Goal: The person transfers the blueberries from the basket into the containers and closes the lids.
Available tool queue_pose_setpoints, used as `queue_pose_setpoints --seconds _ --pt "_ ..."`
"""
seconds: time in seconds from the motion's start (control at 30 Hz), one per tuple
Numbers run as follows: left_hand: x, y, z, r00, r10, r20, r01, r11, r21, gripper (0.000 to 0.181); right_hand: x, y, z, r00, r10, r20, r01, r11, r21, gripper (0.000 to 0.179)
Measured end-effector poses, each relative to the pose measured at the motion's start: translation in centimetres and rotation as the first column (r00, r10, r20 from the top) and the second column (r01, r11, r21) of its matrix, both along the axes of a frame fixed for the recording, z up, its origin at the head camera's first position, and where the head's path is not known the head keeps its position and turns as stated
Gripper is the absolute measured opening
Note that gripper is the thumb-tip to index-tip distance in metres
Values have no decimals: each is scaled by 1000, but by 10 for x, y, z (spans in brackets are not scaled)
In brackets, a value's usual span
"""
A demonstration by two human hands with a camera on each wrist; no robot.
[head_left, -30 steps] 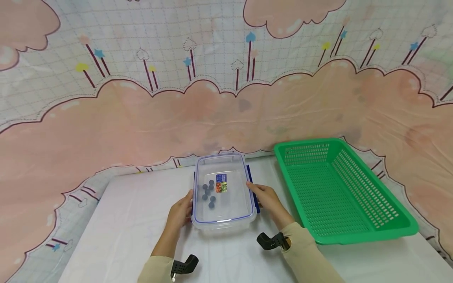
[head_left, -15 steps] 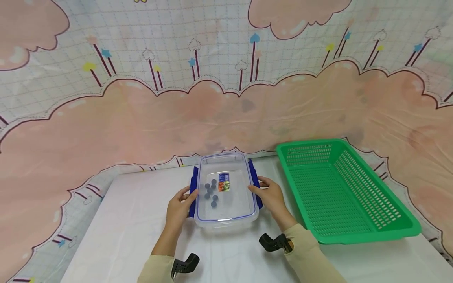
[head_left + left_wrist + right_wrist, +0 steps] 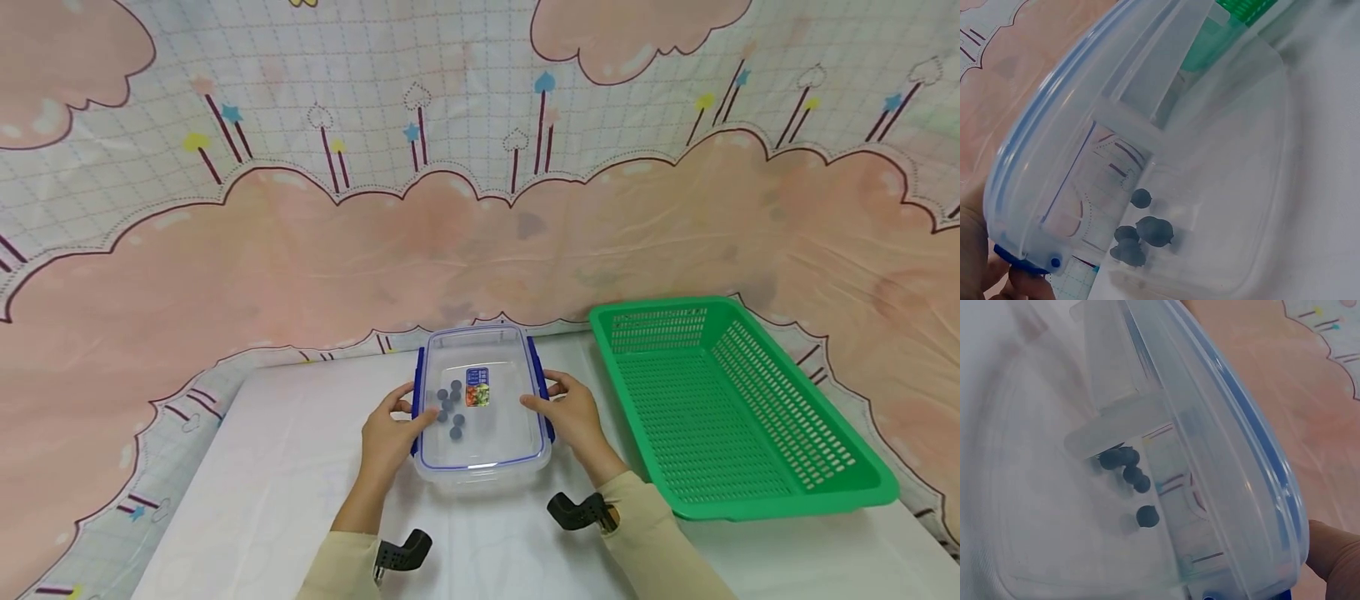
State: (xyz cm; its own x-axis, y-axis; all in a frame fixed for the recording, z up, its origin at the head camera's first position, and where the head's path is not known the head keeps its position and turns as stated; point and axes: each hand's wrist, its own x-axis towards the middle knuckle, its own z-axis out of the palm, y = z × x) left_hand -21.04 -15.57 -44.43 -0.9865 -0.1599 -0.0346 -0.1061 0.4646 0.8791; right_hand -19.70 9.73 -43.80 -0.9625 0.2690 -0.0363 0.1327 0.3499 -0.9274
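A clear plastic food container (image 3: 498, 437) with a blue-rimmed lid stands on the white table. Several dark blueberries (image 3: 457, 433) lie inside it, toward its left; the left wrist view shows these blueberries (image 3: 1155, 231) through the wall. My left hand (image 3: 386, 437) holds the left side, its thumb on the lid and its other fingers at the blue latch (image 3: 417, 404). Opposite, my right hand (image 3: 576, 417) grips the right side the same way, at the other latch (image 3: 540, 383). The right fingertips are partly hidden behind the rim.
A green perforated basket (image 3: 626, 408) stands close to the right of the container and my right forearm. White tablecloth (image 3: 277, 467) stretches to the left. Behind the table hangs a patterned cloth (image 3: 375, 267).
The side latches hung low, then swung outward, and now stand closer to the lid's edge. Both thumbs have come onto the lid, the left one moving inward. The container stays in place.
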Motion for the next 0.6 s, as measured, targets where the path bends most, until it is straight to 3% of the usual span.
queue_pose_setpoints --seconds 0.33,0.6 --pt "2 1 0 1000 -10 -13 10 1000 6 59 1 -3 0 999 -12 -29 13 1000 21 54" --pt "3 1 -2 1000 -13 -25 13 1000 14 59 0 -9 -4 993 -42 -111 50 996 70 47"
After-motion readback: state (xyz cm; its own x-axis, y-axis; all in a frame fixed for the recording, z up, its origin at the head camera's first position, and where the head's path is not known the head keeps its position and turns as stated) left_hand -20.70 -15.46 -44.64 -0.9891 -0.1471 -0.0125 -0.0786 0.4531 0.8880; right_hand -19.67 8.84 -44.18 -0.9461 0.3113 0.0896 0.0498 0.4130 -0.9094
